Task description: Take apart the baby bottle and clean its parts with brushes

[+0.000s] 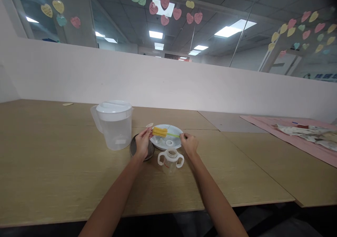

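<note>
Wooden table, unlabelled jug; left hand, right hand, each grip pinching yellow brush.

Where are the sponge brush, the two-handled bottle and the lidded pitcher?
sponge brush (159, 131), head view, yellow sponge head
two-handled bottle (170, 158), head view, open neck
lidded pitcher (114, 124), head view, clear wall below lid

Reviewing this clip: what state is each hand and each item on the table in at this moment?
left hand: closed on the sponge end of the brush.
right hand: pinching the brush handle.
bottle brush: held level over the plate.
plate: on the table, a white ring lying in it.
two-handled bottle: upright, uncapped.
pitcher: upright, lid on.
dark lid: flat beneath the left hand.
</note>
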